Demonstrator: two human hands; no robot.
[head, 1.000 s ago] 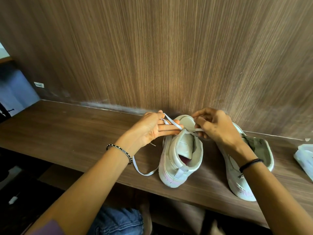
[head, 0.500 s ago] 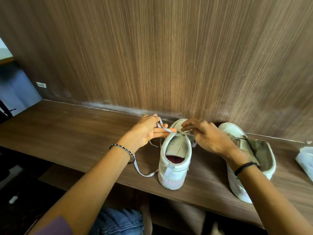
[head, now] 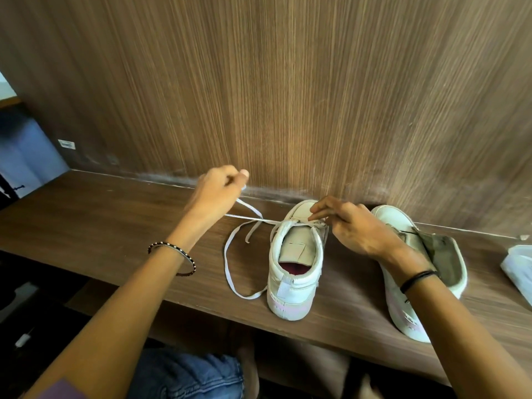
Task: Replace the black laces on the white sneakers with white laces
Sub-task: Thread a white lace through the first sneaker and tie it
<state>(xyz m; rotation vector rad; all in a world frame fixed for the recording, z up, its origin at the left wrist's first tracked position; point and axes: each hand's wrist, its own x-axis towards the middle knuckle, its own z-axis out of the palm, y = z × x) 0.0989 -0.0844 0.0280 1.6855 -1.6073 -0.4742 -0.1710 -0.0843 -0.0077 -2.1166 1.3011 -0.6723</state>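
White flat lace [head: 250, 218] is threaded through the front eyelets of a white sneaker with a pale pink heel [head: 290, 295], which is stood upright near the back edge of the brown wooden desk [head: 100, 226]. One strand is pinched and held taut by the raised left hand [head: 218, 191], and slack is looped beside the sneaker. The right hand [head: 354, 226] is curled over the eyelets, but its grip cannot be told. A second white sneaker [head: 403, 312] is laid on its side toward the right.

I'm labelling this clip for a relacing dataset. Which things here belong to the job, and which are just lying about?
In the job: white lace, gripped by the left hand, pinched by the right hand; upright sneaker; second sneaker beside it.
Lying about: white thing at the right edge, too cut off to identify.
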